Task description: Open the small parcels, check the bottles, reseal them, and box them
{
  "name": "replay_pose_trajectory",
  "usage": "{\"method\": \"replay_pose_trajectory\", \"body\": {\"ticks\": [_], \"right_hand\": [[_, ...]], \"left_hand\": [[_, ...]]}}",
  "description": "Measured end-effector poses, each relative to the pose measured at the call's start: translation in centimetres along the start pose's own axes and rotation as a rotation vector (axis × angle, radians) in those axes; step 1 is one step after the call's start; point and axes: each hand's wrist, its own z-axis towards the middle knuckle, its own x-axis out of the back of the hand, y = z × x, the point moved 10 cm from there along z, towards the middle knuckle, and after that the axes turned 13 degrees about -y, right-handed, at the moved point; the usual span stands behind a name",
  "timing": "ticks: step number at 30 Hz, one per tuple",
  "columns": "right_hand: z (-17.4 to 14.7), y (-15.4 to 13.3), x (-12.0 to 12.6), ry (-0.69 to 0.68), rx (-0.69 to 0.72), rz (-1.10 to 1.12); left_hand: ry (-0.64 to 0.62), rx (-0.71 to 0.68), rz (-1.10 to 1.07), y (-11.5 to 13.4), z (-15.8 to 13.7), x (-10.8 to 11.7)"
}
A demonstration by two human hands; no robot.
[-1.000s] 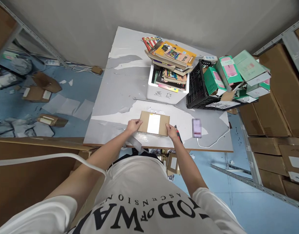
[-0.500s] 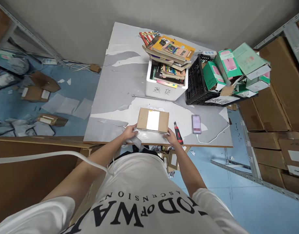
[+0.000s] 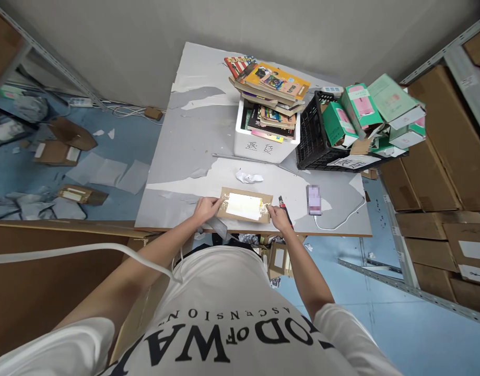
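Between my hands is a small brown cardboard box [image 3: 229,213], with a torn white and yellow label on the face toward me. My left hand [image 3: 207,209] is closed on its left end. The fingers of my right hand [image 3: 279,217] grip its right end. Beside the right hand lies a black and red utility knife [image 3: 282,201], partly covered by that hand. A crumpled piece of white paper [image 3: 249,177] rests on the table just beyond the box.
A white bin [image 3: 259,150] piled with books stands at the back of the table [image 3: 200,128]. Right of it is a black crate [image 3: 312,136] of green boxes. A phone [image 3: 314,200] with a cable lies at right. A large open carton [image 3: 59,292] stands at lower left.
The box has been tipped so that a different face, with a torn label, now shows. Both hands have shifted onto its ends, and the crumpled paper behind it has come into view.
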Motion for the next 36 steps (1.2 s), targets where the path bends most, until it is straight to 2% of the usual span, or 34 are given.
{"method": "replay_pose_trajectory", "body": {"ticks": [3,7,11,15,20,23,26,29,32,36], "right_hand": [[1.3,-0.1,0.5,0.04,-0.048,-0.001],[2.3,0.1,1.0,0.065,-0.08,-0.011],[2.2,0.4,0.7,0.062,-0.08,0.042],[1.9,1.2,0.3,0.087,-0.095,0.148],[0.9,4.1,-0.8,0.111,-0.116,0.332],[-0.1,5.1,-2.3,0.083,-0.076,0.401],[-0.4,4.2,-4.2,0.008,0.017,0.398],[-0.3,2.7,-4.7,0.001,0.103,0.435],[-0.2,2.1,-4.4,-0.01,0.112,0.489],[-0.3,1.5,-3.2,-0.041,0.089,0.486]], "left_hand": [[0.026,0.053,0.015,0.1,1.4,0.7],[0.044,0.056,0.015,0.0,2.4,1.2],[0.051,0.028,0.003,0.0,2.4,1.1],[0.062,0.058,-0.017,-0.3,1.8,1.0],[0.033,0.076,-0.187,-2.4,0.9,-0.1],[-0.061,0.018,-0.269,-3.5,0.2,-2.0],[-0.162,-0.073,-0.258,-3.3,-0.4,-4.0],[-0.153,-0.099,-0.236,-3.0,-0.5,-4.6],[-0.11,-0.095,-0.198,-2.5,-0.2,-3.9],[-0.02,-0.09,-0.17,-1.5,0.2,-1.7]]}}
